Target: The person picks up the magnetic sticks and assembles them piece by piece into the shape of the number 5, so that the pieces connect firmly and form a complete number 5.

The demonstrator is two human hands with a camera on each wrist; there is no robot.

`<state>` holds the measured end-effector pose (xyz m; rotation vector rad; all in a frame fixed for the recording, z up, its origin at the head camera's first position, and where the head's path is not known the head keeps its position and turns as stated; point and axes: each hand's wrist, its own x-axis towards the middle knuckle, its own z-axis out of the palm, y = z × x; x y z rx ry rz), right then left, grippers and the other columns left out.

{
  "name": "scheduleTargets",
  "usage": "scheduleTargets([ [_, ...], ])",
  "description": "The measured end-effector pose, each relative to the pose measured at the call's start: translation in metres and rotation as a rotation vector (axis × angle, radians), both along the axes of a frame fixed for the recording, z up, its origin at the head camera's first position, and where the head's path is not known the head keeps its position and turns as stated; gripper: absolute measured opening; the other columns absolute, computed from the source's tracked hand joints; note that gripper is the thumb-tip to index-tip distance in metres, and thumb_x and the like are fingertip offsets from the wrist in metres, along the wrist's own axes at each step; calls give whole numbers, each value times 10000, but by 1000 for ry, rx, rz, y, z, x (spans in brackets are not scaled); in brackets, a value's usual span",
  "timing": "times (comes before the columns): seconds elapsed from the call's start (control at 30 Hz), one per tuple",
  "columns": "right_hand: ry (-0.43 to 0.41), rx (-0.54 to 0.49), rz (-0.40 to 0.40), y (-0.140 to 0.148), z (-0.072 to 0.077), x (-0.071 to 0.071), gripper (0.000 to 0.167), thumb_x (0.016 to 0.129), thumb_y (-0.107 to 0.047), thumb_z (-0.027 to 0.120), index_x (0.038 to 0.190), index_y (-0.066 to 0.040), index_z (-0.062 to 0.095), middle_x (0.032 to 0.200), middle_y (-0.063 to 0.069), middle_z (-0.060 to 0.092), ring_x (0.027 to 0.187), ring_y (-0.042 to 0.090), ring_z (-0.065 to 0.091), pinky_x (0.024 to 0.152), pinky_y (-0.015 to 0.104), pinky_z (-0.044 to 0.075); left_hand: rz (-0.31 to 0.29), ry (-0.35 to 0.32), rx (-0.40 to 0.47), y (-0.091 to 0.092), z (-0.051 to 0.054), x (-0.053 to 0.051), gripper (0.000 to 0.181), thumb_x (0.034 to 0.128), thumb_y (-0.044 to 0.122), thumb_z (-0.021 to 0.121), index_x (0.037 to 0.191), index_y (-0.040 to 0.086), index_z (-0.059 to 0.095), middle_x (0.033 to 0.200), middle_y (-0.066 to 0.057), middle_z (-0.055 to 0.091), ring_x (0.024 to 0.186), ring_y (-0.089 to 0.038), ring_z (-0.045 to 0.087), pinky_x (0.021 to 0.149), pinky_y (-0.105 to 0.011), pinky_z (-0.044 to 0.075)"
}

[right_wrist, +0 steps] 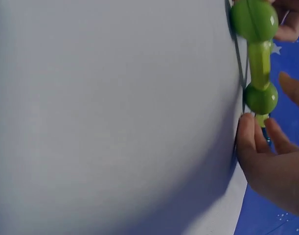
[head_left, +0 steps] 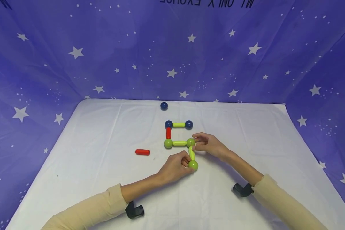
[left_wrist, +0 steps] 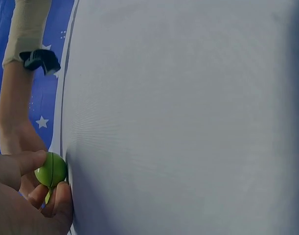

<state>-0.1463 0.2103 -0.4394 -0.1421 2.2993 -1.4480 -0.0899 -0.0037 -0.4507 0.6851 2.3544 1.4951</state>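
Note:
In the head view, my left hand (head_left: 175, 166) pinches a green ball (head_left: 193, 165) at the near end of a yellow-green rod (head_left: 192, 154). Another green ball (head_left: 191, 142) sits at that rod's far end, with my right hand (head_left: 210, 146) around its right side. The right wrist view shows this farther ball (right_wrist: 262, 99) between loosely bent fingers and a thumb (right_wrist: 293, 90) held slightly apart from it. A second yellow-green rod (head_left: 179, 143) runs left to a green ball (head_left: 168, 143). From there, a red rod (head_left: 168, 133) leads to a blue ball (head_left: 168, 124).
A yellow-green rod (head_left: 179, 125) joins that blue ball to another blue ball (head_left: 188, 125). A loose red rod (head_left: 142, 152) lies left of the figure. One separate blue ball (head_left: 164, 106) rests near the back edge of the white table (head_left: 103, 134). Starred blue cloth (head_left: 149, 64) hangs behind.

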Motion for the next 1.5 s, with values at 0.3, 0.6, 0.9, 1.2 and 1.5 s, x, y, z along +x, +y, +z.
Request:
scheduleTargets([
  [0.3,-58,-30,-45,8,-1,38,521,895,-196,750,1318,22,538,1125,88,674,1054,214,625,922,338,465,-5,-26,-8,-2,0,0,242,816,70,815,978,43,638,847,17,674,776,-76,633,708,-216,517],
  [0.6,-45,-81,5,6,2,55,366,873,-148,777,1134,56,622,1021,101,679,955,206,642,817,245,510,50,-29,-27,-31,10,1,274,842,100,805,1048,13,646,968,-63,673,877,-149,659,796,-272,541],
  [0.9,-18,-49,39,2,4,58,270,872,-147,774,1066,16,679,962,78,689,922,209,636,790,267,510,171,124,-135,-93,25,-12,349,844,101,803,1162,42,671,1158,-104,671,1082,-286,632,922,-432,507],
  [1.2,-8,-7,44,1,5,59,222,879,-168,768,1037,-21,717,945,51,696,904,195,626,792,326,497,161,197,-294,-141,16,-25,404,818,6,778,1202,-9,654,1221,-176,625,1140,-364,586,969,-518,447],
  [1.5,-4,-7,47,2,5,59,231,880,-175,771,1044,-20,721,957,53,701,915,194,632,798,322,502,149,208,-321,-144,9,-29,241,831,-54,725,1064,8,712,1022,-93,680,923,-255,604,841,-452,481],
])
